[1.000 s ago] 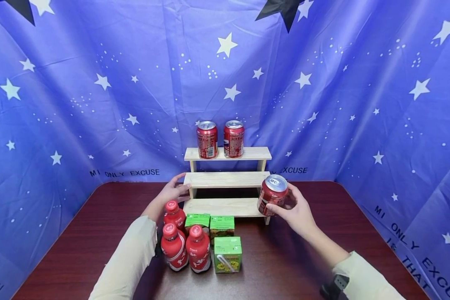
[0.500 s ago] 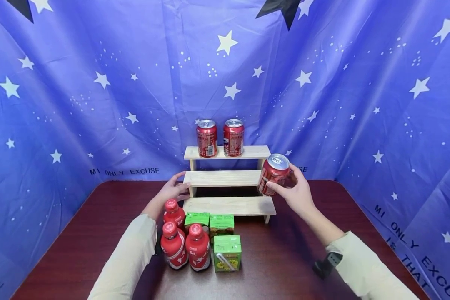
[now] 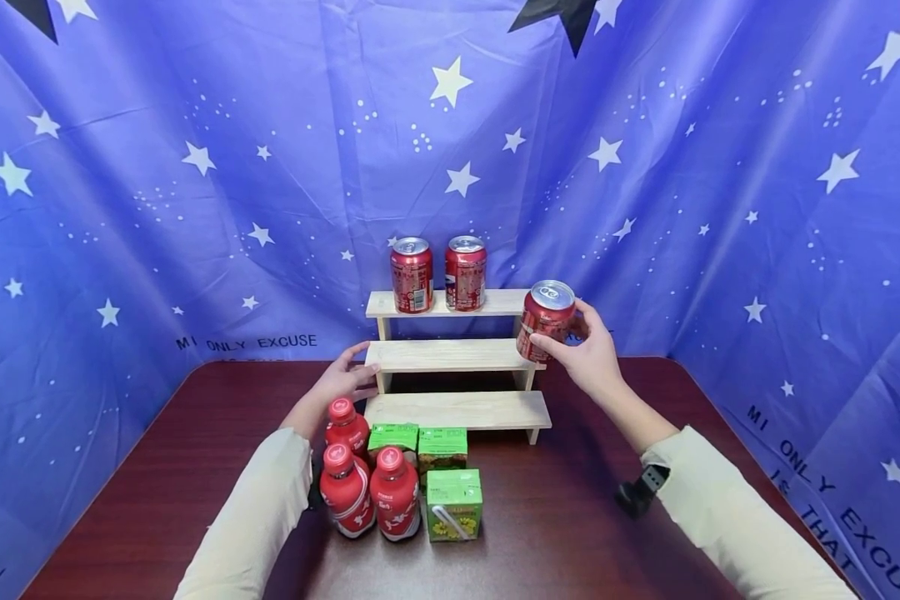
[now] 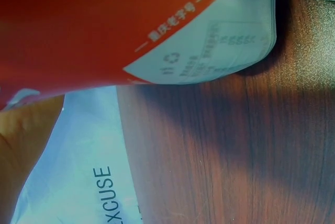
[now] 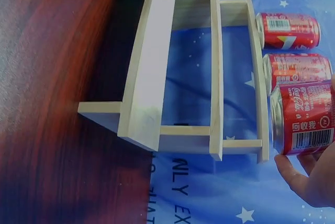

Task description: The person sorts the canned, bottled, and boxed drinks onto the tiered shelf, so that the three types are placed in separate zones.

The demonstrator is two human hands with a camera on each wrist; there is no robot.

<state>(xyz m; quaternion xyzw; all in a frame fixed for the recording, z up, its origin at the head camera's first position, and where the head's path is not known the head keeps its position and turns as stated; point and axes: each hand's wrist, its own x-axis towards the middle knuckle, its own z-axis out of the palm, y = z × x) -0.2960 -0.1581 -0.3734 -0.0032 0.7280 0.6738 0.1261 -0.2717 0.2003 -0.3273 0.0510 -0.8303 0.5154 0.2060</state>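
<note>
Steadying, it seems, the wooden rack (image 3: pixel 457 409) with our left hand (image 3: pixel 342 381) gripping its middle shelf (image 3: pixel 450 355), we hold a red can (image 3: pixel 544 325) round its sides in our right hand (image 3: pixel 592 350), base free, near the top shelf (image 3: pixel 502 302)

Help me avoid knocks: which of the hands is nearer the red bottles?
The left hand, gripping the shelf just behind the bottles; the right hand holds a can by the shelf's right end.

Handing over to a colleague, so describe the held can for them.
On the table, find the three-step wooden rack. At its right end is a red can. Unlike the two cans standing on the top step, it is held by the right hand.
</note>
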